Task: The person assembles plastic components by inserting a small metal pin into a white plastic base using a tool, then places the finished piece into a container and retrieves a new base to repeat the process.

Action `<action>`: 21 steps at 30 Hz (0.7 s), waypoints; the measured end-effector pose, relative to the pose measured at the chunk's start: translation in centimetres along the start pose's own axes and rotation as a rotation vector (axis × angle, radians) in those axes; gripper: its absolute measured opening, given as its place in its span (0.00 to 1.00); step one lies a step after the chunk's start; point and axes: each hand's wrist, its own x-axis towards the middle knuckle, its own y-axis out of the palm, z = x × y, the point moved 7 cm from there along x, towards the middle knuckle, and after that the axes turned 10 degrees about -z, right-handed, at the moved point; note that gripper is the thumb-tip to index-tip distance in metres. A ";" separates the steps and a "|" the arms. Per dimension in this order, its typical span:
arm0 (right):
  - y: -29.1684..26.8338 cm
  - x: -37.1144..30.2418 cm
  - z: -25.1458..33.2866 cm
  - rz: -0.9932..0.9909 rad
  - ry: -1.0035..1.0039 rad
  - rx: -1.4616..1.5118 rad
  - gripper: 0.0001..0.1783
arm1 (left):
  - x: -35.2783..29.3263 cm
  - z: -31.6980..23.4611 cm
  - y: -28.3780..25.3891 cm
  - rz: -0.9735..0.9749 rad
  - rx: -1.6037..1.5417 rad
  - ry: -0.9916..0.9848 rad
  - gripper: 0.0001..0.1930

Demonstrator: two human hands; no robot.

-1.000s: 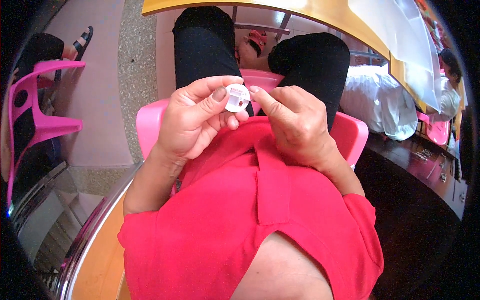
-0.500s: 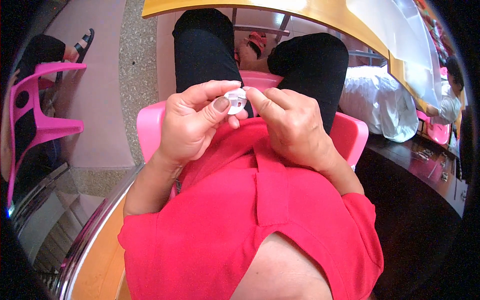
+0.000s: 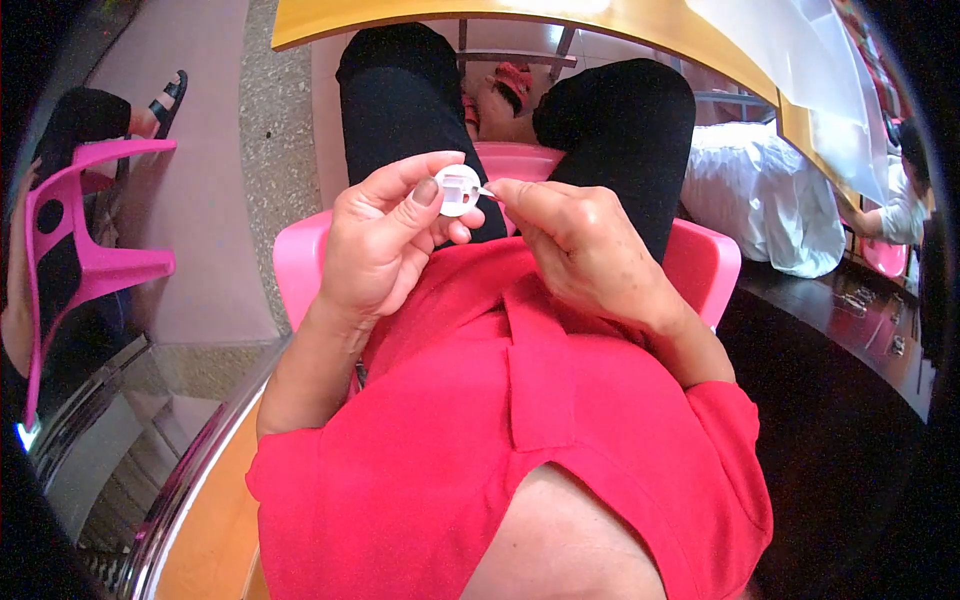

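Between the thumb and fingers of my left hand (image 3: pixel 385 215) is a small round white plastic piece (image 3: pixel 458 186) with recesses and a small reddish spot in its face. It is held over my lap, its recessed face toward me. My right hand (image 3: pixel 580 235) pinches a small pale sliver-like thing (image 3: pixel 486 191) at the right edge of the round piece. The sliver is too small to name, and I cannot tell whether it touches the piece. The other fingers of my right hand curl under, partly hidden.
I sit on a pink plastic chair (image 3: pixel 708 265) below a yellow-edged table (image 3: pixel 640 28). Another pink chair (image 3: pixel 115 262) stands at the left beside a seated person. White plastic sacking (image 3: pixel 765 195) lies at the right, near another person (image 3: pixel 905 205) and a dark surface with small metal pieces (image 3: pixel 862 300).
My left hand has shifted slightly left with the round piece, turning its face more toward me. My right fingertips have drawn back from it a little, baring the pale sliver.
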 end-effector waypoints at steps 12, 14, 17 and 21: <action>0.2 1.2 -0.3 0.149 0.145 0.006 0.13 | 0.7 -0.4 0.4 -0.018 0.019 0.012 0.15; 0.2 1.3 -0.2 0.147 0.147 0.005 0.13 | 0.7 -0.3 0.4 -0.020 0.001 -0.002 0.15; 0.5 1.3 -0.3 0.132 0.157 0.012 0.13 | 0.6 -0.5 0.3 -0.031 0.007 0.011 0.15; 0.7 1.2 -0.4 0.117 0.175 0.026 0.13 | 0.6 -0.3 0.3 -0.053 0.007 0.023 0.15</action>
